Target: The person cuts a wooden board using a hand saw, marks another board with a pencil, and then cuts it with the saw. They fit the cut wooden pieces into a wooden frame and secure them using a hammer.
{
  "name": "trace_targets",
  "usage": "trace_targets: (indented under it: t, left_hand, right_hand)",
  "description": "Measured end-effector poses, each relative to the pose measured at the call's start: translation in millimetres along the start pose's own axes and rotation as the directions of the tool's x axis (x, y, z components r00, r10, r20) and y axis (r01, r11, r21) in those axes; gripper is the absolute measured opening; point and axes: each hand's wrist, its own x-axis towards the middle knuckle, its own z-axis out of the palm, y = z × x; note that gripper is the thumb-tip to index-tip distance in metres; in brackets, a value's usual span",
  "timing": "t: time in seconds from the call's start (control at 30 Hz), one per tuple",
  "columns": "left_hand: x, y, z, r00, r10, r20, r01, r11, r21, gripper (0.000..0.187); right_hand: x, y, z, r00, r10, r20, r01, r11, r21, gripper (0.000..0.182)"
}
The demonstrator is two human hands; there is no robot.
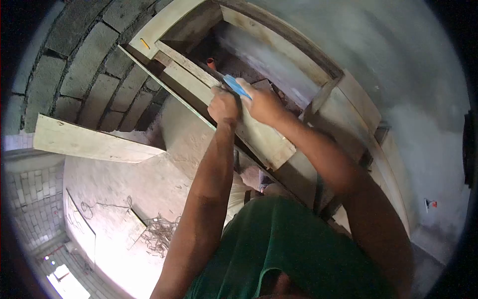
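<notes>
The fingers of the right hand (264,103) are curling closely around a slim, light-blue object with a smooth-looking surface (236,86), the thumb lying along its near end; the grip is covering part of it, so its full shape and use are hard to make out. The left hand (224,105) is bunching just beside it, knuckles up and fingers bent inward, resting on a long, pale, flat wooden board (266,145). Its fingertips are hiding from the camera, so whether they are holding anything I cannot tell. The blue object is sitting over the board's far long edge, between the two hands.

The board is lying lengthwise on a large, curved-looking, rough wooden frame (286,36), its lower end showing a worn, darkened corner. Inside the frame's shadowed opening, a short orange tube (211,63) is poking up, partly lost in the dark. A thin yellow stick (144,43) is lying on the frame's pale upper corner.

Farther out, a dark-green cloth shirt (279,244) is blocking the lower view. Coarse grey blocks are forming a wall (89,65) at left, with a broad pale panel (89,140) standing before it. A tangled heap of thin strands (160,234) is lying on the dusty floor (114,182), which is washing out in glare. Mottled grey plaster is covering the wall at right (408,74); a black shape (469,149) is being cut off by the lens edge.
</notes>
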Motion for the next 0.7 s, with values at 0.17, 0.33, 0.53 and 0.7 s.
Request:
trace_targets:
  t: [0.17, 0.33, 0.53, 0.7]
  left_hand:
    - [2.5, -2.5, 1.3, 1.000, 0.000, 0.016, 0.001, 0.997, -0.073, 0.034]
    - [5.6, -8.1, 10.9, 0.999, -0.012, 0.030, 0.012, 1.000, -0.022, 0.033]
    - [3.3, -10.8, 18.0, 0.999, 0.026, -0.034, -0.025, 0.999, 0.029, 0.038]
    - [-2.4, -1.4, 6.6, 0.998, -0.005, -0.057, 0.004, 1.000, -0.021, 0.039]
  right_hand:
    - [-52.3, -27.0, -70.7, 0.936, 0.283, 0.212, -0.309, 0.945, 0.103, 0.053]
    - [-184.7, -44.7, -197.6, 0.961, 0.212, 0.174, -0.213, 0.977, -0.017, 0.047]
    - [-85.9, 7.8, -59.3, 0.985, 0.143, 0.093, -0.146, 0.989, 0.026, 0.051]
    - [-19.8, 0.5, -36.3, 0.972, 0.194, 0.129, -0.198, 0.980, 0.018, 0.055]
